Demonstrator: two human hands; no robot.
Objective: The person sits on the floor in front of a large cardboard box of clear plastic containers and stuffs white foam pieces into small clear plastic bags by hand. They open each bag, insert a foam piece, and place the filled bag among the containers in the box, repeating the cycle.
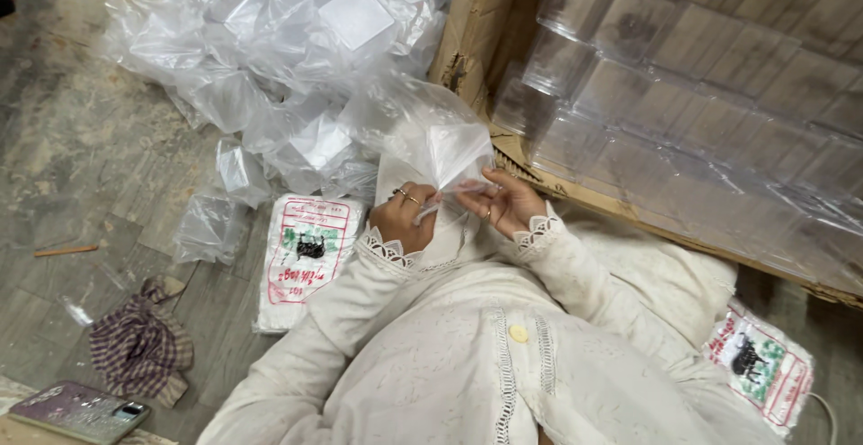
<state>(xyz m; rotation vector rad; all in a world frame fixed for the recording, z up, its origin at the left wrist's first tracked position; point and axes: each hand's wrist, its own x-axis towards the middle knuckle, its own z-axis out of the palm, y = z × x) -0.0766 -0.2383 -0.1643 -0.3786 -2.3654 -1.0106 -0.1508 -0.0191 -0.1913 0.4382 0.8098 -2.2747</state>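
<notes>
While both hands are busy at the neck of a clear bag (440, 139), it looks like the closing-up step: the bag is puffed out with something boxy and clear inside, and its mouth is gathered between the fingers. Left hand (403, 216) is clenched around the twisted neck, rings showing. Right hand (503, 202) pinches a thin clear strip or the bag's edge at the same spot, can't tell which. The bag sits just far of the hands, over the lap, leaning against the carton (476, 22).

My guess is the next bit calls for a tight grip from the left while the right wraps or seals the neck, since slack plastic would slip loose.

Around it: a big pile of filled bags (270, 58) on the floor, far left, crowding right up to the one in hand. Stacked clear boxes (701, 103) fill the carton on the right. A flat printed packet (306, 261) lies just left of the left sleeve, another packet (760, 364) near right. Checked cloth (139, 346), phone (81, 411) and a pencil-like stick (65, 251) sit near left, well out of the way.
</notes>
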